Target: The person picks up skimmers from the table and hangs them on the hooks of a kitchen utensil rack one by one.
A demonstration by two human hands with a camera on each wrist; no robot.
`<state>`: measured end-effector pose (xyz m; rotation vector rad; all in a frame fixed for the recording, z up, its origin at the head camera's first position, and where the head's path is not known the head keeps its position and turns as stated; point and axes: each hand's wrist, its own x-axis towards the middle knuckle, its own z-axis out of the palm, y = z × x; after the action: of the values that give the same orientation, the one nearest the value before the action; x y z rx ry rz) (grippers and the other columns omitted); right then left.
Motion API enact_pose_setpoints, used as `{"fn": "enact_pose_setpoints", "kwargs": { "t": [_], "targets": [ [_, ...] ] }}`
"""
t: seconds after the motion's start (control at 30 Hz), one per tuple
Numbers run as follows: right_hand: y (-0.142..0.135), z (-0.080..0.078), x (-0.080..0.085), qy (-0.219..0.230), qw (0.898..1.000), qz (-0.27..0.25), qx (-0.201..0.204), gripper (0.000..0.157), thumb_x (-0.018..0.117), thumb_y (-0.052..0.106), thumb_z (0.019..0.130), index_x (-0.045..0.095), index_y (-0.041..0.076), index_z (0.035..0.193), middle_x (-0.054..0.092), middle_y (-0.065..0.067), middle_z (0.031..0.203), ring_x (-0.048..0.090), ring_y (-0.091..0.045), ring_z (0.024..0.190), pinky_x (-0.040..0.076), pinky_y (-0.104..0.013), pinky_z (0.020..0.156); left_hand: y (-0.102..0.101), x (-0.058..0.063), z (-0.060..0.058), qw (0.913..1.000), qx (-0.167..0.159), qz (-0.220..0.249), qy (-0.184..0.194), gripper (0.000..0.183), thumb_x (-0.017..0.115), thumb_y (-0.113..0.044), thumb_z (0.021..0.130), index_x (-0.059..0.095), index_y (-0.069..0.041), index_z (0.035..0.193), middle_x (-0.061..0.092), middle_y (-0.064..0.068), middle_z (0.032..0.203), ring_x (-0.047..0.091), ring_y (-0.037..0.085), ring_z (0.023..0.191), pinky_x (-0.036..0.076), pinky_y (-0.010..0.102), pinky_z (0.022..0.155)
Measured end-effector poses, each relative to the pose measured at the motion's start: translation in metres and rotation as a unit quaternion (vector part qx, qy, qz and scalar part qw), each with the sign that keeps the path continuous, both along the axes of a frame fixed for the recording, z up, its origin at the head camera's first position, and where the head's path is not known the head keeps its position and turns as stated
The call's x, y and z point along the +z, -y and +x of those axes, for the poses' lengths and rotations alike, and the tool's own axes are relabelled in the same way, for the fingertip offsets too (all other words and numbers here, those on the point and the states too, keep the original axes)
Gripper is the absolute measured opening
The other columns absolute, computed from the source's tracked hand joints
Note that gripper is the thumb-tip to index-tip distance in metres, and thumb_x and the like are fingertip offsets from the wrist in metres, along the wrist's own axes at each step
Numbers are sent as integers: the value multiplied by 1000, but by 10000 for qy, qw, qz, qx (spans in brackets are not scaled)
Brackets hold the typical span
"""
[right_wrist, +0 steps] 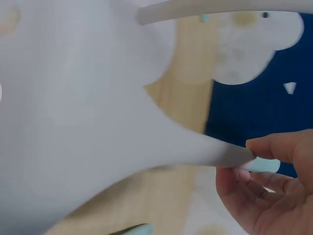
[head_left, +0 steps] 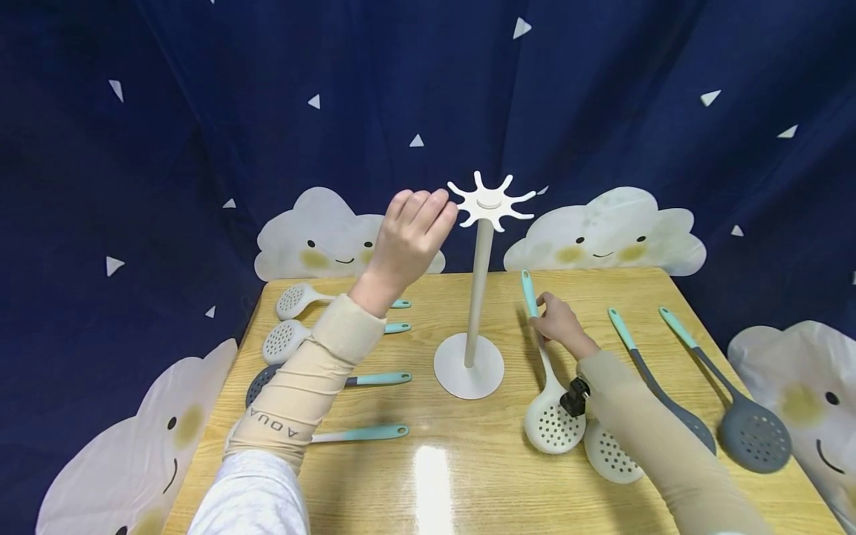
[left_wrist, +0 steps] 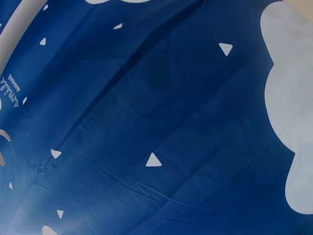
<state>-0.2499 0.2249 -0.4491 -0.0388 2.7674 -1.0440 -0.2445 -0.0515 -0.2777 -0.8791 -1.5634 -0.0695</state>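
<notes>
My right hand (head_left: 558, 321) pinches a white skimmer (head_left: 555, 423) with a turquoise handle, thumb and fingers at the lower end of the grip. Its perforated head points toward me, right of a white utensil stand (head_left: 476, 297). In the right wrist view the skimmer's pale neck (right_wrist: 190, 147) runs to the thumb and fingertips. My left hand (head_left: 414, 234) is raised at the left side of the stand's hooked top (head_left: 490, 199). Its fingers are curled at one hook, and the hand hides that hook's tip. The left wrist view shows no hand.
A second white skimmer (head_left: 611, 453) lies partly under my right forearm. Two grey skimmers (head_left: 756, 435) (head_left: 689, 423) lie farther right. On the left lie several utensils, including white skimmers (head_left: 292, 301) and a grey one (head_left: 259, 383), partly covered by my left arm. A blue curtain (head_left: 374, 89) hangs behind.
</notes>
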Motion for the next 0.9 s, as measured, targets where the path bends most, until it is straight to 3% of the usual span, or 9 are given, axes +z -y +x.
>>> {"fn": "enact_pose_setpoints", "kwargs": {
  "t": [0.2, 0.4, 0.63, 0.9],
  "targets": [
    [-5, 0, 28, -421, 9985, -301, -176, 42, 55, 7, 88, 38, -9, 123, 53, -16, 78, 58, -19, 54, 53, -33, 54, 0, 0, 0, 10000, -57, 0, 21, 6, 54, -1, 86, 60, -4, 87, 59, 10, 92, 52, 25, 81, 43, 36, 75],
    [-6, 5, 58, -1203, 9903, -656, -216, 42, 56, 5, 86, 41, -8, 123, 54, -17, 79, 57, -17, 52, 50, -28, 51, 0, 0, -1, 10000, -91, 18, 0, 5, 56, -1, 85, 60, -4, 86, 59, 10, 91, 51, 25, 81, 42, 36, 74],
    [0, 19, 89, -2061, 9710, -1209, -91, 39, 58, 0, 85, 45, -6, 121, 54, -19, 81, 58, -17, 58, 50, -19, 50, -1, 0, -1, 10000, -88, 33, 5, 5, 56, -1, 85, 60, -4, 86, 59, 9, 91, 52, 25, 81, 42, 35, 74],
    [8, 34, 116, -2790, 9496, -1425, 41, 42, 62, 1, 84, 47, -2, 123, 58, -20, 86, 56, -4, 66, 49, -13, 57, -1, 1, -1, 9999, -135, 66, 26, 6, 54, -2, 87, 60, -4, 85, 59, 9, 91, 51, 25, 80, 42, 35, 73]
  ]
}}
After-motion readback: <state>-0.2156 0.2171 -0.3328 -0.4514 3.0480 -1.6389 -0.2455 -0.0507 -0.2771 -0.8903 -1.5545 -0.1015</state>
